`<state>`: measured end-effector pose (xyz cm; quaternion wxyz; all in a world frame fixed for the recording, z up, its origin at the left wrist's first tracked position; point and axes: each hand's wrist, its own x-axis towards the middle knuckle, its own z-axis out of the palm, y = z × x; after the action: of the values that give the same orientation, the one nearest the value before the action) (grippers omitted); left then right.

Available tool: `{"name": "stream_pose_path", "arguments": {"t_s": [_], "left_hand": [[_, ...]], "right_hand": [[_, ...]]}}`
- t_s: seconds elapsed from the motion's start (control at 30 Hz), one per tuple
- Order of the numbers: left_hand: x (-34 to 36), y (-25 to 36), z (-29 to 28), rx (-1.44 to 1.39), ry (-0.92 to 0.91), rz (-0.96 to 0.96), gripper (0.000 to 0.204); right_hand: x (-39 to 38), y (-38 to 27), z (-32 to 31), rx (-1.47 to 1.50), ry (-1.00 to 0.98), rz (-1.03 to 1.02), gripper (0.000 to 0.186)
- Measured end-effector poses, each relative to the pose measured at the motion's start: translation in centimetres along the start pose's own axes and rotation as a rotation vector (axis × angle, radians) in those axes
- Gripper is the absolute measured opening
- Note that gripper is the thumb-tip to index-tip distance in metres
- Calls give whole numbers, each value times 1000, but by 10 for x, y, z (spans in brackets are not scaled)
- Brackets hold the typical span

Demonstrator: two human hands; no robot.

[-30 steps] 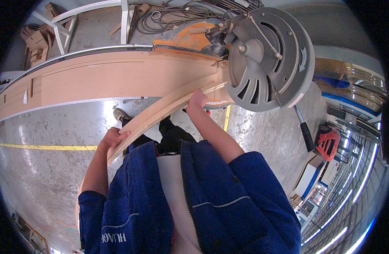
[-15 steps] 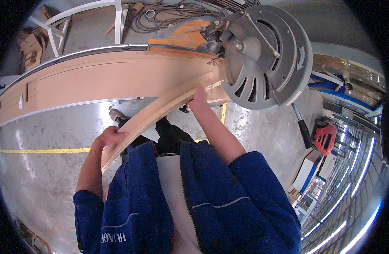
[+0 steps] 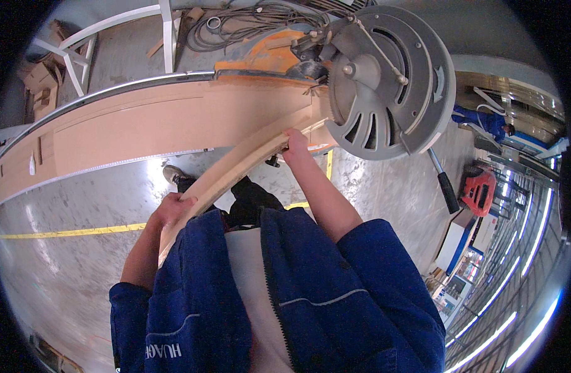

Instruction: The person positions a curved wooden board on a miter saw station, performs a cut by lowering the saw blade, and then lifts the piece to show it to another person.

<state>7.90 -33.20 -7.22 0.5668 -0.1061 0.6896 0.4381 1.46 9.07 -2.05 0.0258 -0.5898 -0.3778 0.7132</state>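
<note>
A long, pale wooden board (image 3: 226, 175) lies slantwise in front of me, curved by the lens. My left hand (image 3: 173, 209) is closed around its near part, thumb on the upper face. Farther up, my right hand (image 3: 295, 145) grips the board's edge close to the saw. The board's far end rests over the front of the bench top (image 3: 142, 121), beside the grey round blade guard of a mitre saw (image 3: 385, 87). The guard hides most of the blade, and my jacket covers the board's near end.
The saw's black-gripped lever (image 3: 447, 193) sticks out to the right, near a red plastic object (image 3: 479, 191). Behind the bench are a white frame (image 3: 167, 37) and coiled cables (image 3: 254, 28). A person in blue (image 3: 487, 122) is far off at the right.
My left hand and the near part of the board have shifted slightly to the right. My right hand keeps its grip near the saw, hardly moved.
</note>
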Motion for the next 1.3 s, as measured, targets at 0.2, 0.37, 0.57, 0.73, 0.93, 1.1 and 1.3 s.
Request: {"name": "stream_pose_path", "arguments": {"t_s": [0.2,0.37,0.57,0.73,0.93,1.1,1.3], "left_hand": [[-11,4,1,-66,-19,56,64],[-17,13,-1,17,3,38,60],[-27,27,-2,63,-4,6,59],[-25,30,-1,98,19,-8,64],[-8,12,3,134,51,-63,80],[-4,7,3,204,79,-101,83],[-8,19,6,220,155,-170,90]], "right_hand": [[-8,-1,1,-10,72,-55,32],[0,2,-7,-29,78,-74,31],[13,7,-12,-30,15,-80,26],[1,19,-40,64,45,-220,36],[3,18,-32,324,639,-7,68],[14,-7,1,90,927,169,73],[49,3,17,-121,1223,162,68]]}}
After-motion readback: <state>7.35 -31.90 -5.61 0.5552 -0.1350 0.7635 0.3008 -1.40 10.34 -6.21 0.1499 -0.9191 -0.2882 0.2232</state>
